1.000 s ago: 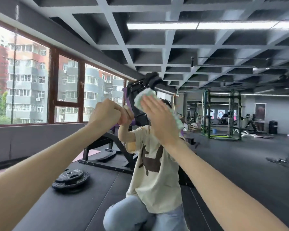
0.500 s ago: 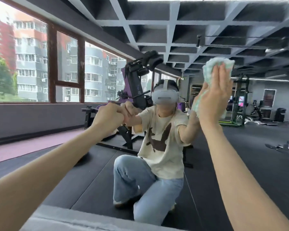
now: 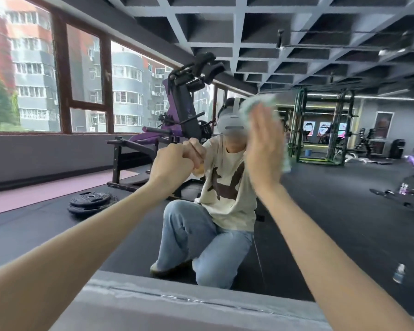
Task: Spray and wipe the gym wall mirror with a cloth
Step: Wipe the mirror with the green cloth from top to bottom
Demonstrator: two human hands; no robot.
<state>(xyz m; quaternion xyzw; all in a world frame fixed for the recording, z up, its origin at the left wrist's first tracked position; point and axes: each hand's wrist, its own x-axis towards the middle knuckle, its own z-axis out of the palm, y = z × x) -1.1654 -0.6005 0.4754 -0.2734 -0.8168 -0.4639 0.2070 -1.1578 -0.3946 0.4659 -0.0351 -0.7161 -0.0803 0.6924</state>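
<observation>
Mirror (image 3: 320,187) fills the view ahead, touched by the fingers of both hands. On it the right hand (image 3: 264,151) lies flat, fingers straight and together, pressing the cloth (image 3: 261,102), which shows blurred just past the fingertips. Beside it the left hand (image 3: 171,163) is curled into a fist, knuckles against the glass. Whether it grips anything is hidden.

Gym — weight plates (image 3: 90,203), power rack (image 3: 320,126), purple machine (image 3: 177,111), wall mirror (image 3: 344,199).
</observation>
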